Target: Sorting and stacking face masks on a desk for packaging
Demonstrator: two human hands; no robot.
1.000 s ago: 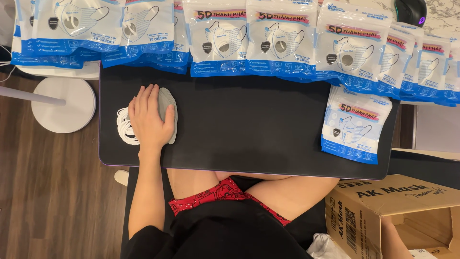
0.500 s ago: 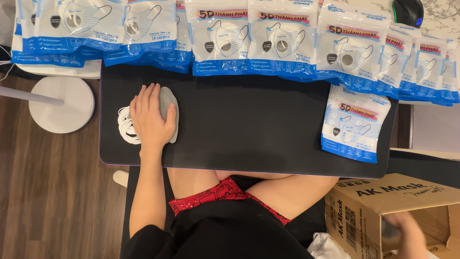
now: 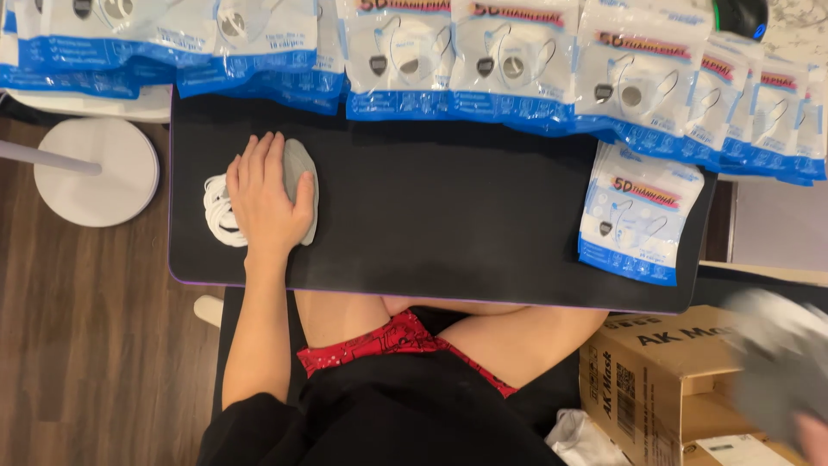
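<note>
My left hand (image 3: pixel 263 197) lies flat, fingers together, pressing on a small stack of grey face masks (image 3: pixel 304 183) at the left end of the black desk mat (image 3: pixel 448 224). The masks' white ear loops (image 3: pixel 216 211) stick out to the left of the hand. At the lower right corner, only a blurred sliver of my right hand (image 3: pixel 813 436) shows. It lifts a blurred grey bunch of masks (image 3: pixel 776 362) above an open cardboard box (image 3: pixel 664 388).
A row of blue-and-white mask packets (image 3: pixel 509 65) overlaps along the mat's far edge, and one single packet (image 3: pixel 636 214) lies at the right. A white round stand base (image 3: pixel 99 168) sits on the wood floor at left. A black mouse (image 3: pixel 742 13) is top right.
My right hand has come up out of the cardboard box with a grey bunch of masks. The left hand has stayed on the stack.
</note>
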